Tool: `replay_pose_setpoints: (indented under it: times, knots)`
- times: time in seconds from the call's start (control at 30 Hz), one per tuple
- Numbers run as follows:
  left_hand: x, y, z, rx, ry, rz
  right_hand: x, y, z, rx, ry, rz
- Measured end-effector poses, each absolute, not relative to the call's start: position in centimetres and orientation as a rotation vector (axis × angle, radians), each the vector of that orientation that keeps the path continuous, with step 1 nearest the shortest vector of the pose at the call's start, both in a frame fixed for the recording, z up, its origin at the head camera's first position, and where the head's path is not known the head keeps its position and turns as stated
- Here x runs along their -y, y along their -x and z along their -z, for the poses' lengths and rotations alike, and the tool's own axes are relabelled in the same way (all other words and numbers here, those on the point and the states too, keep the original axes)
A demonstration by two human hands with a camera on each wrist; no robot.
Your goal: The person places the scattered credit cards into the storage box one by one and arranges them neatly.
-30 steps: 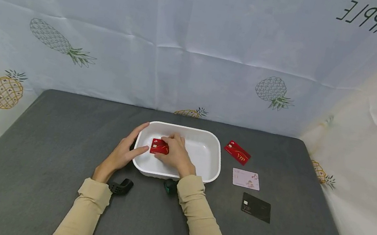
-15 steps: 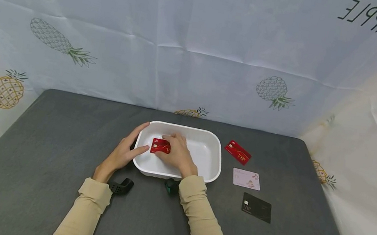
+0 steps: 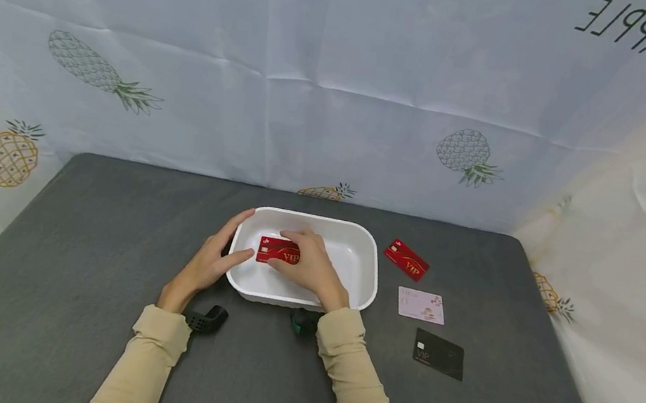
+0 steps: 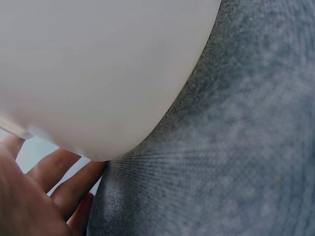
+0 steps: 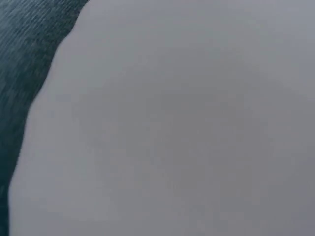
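A red VIP card [image 3: 273, 248] lies face up inside a white plastic tub [image 3: 351, 263], in its left half. My right hand [image 3: 312, 267] is over the tub, with thumb and index finger spread apart at the card's right end, partly covering it. Whether the fingertips touch the card is hard to tell. At the tub's left end, my left hand [image 3: 206, 264] rests with extended fingers against the outer wall and the thumb over the rim. The left wrist view shows those fingers beside the tub wall [image 4: 108, 73]. Only tub wall [image 5: 172, 123] and cloth appear in the right wrist view.
To the right of the tub, another red VIP card [image 3: 407, 260], a pink VIP card [image 3: 421, 306] and a black VIP card [image 3: 439, 354] lie on the grey tablecloth [image 3: 97, 249]. Behind the table hangs a pineapple-print curtain [image 3: 334, 132].
My right hand has slid right across the card in the tub, uncovering more of its face. The left hand and the three cards outside the tub stay where they were.
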State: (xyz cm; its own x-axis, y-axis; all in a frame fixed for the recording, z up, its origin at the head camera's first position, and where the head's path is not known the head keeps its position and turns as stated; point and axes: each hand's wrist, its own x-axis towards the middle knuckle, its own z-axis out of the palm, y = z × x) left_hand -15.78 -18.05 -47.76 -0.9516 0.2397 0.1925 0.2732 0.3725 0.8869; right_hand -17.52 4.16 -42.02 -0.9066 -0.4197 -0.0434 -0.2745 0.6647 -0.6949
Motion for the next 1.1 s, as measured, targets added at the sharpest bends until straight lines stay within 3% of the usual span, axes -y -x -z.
replay_pose_setpoints:
  times: [1.1]
  knots:
    - [17.9, 15.7, 47.7, 2.569, 0.471, 1.686, -10.6, 13.1, 38.7, -2.762, 0.73, 1.188]
